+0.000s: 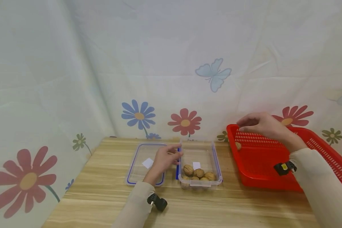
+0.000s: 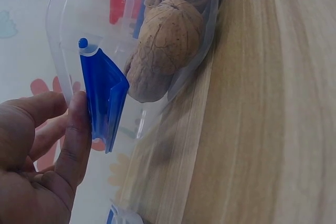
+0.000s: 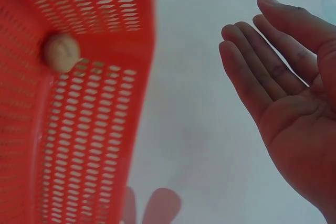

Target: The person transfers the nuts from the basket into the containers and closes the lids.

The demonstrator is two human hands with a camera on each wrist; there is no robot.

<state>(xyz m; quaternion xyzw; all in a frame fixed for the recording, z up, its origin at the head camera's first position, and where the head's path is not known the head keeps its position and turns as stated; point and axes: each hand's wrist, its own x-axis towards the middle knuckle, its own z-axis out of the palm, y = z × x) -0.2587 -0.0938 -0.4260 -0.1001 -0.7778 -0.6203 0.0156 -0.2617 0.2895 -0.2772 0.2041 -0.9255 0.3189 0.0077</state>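
A clear plastic food box (image 1: 217, 164) with blue side flaps stands mid-table, several walnuts (image 1: 188, 170) gathered at its near end. My left hand (image 1: 164, 157) touches the box's left side, thumb and fingertips at the rim beside a blue locking flap (image 2: 103, 98). Over the far left corner of a red slotted basket (image 1: 246, 180) is my right hand (image 1: 263, 126), palm bare and fingers loosely extended in the right wrist view. One walnut (image 3: 62, 53) lies in that corner, below the hand.
The box's clear lid (image 1: 136, 158), with a blue seal and a white label, lies left of the box. Behind the wooden table (image 1: 102, 190) hangs a flower-printed curtain (image 1: 159, 79). The basket's raised rim borders the right side.
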